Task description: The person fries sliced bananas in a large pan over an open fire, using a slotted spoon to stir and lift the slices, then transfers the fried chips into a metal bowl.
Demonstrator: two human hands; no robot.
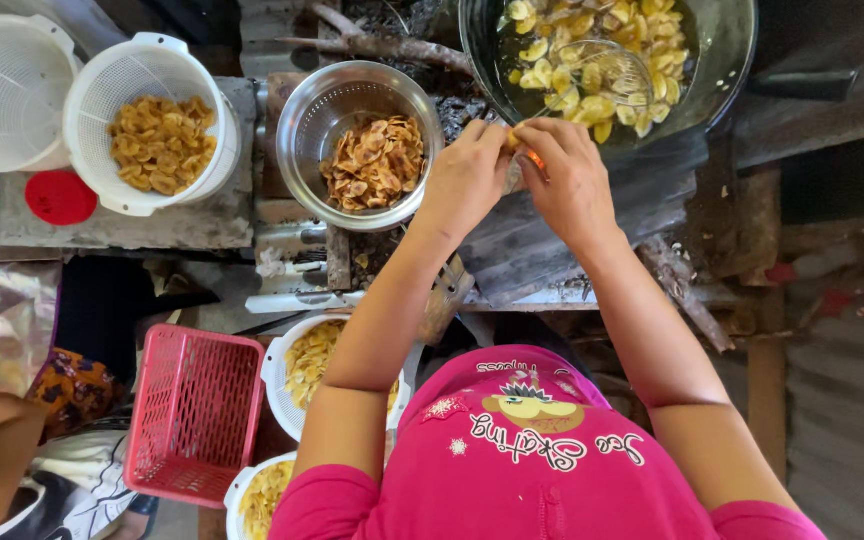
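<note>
Your left hand (467, 175) and right hand (567, 180) meet fingertip to fingertip at the near rim of the dark wok (722, 90), up at about one o'clock from the middle of the view. Both are curled closed around a small item with an orange part (534, 158) — only a sliver of it shows between your fingers, so you cannot tell what it is. The right thumb and forefinger pinch it; the left hand's fingers fold over its other end.

Just beyond your hands, pale yellow slices (592, 60) float in the wok's oil with a wire skimmer (612, 65) lying among them. At eleven o'clock of your left hand stands a steel colander (297, 150) of browned chips (374, 162). Farther out at ten o'clock, a white plastic colander (87, 150) holds golden chips (162, 142), touching an empty white one (2, 90) — a red lid (60, 197) lies just below them. At seven o'clock sits a pink basket (192, 410), beside white bowls of raw slices (310, 360).
</note>
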